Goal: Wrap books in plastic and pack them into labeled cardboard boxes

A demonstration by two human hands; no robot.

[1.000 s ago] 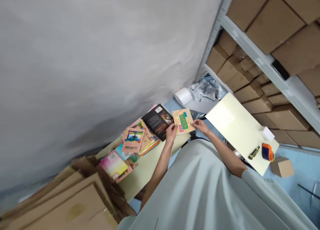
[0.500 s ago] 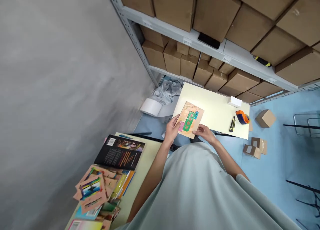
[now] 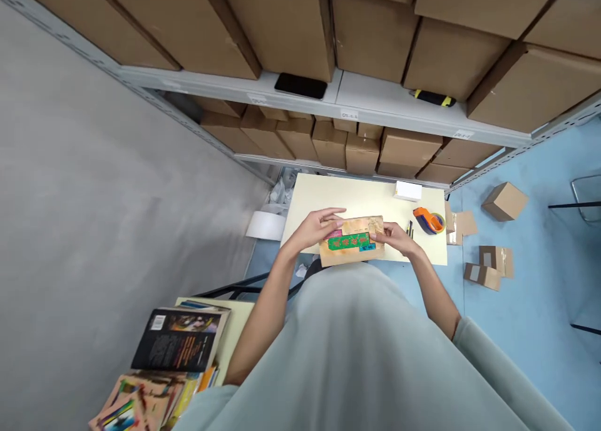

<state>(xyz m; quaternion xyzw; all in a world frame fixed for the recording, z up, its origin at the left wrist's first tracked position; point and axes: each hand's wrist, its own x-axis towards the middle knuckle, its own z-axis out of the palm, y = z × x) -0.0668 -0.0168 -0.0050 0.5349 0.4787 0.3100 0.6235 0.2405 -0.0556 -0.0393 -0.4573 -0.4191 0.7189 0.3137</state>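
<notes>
Between my two hands is a thin tan booklet (image 3: 352, 257) with a green, pink and blue printed panel on its cover. It is held in front of my body, over the near edge of the pale yellow table (image 3: 366, 199). My left hand (image 3: 315, 229) grips its upper left side, with some fingers stretched over the top edge. My right hand (image 3: 395, 238) pinches the right edge, thumb on the cover. Right of that hand, a box cutter (image 3: 410, 229) and an orange tape dispenser (image 3: 427, 220) lie on the table. A small white box (image 3: 408, 191) sits near the table's back edge.
Metal shelves (image 3: 300, 102) packed with cardboard boxes stand behind the table. A black phone-like slab (image 3: 300, 86) and another cutter (image 3: 432, 98) lie on a shelf. At lower left, books (image 3: 181, 340) cover a second table. Small cartons (image 3: 504, 201) rest on the blue floor.
The booklet has turned from a slant to nearly level and come closer to my body. My left hand has shifted to its upper left side. The view has swung left.
</notes>
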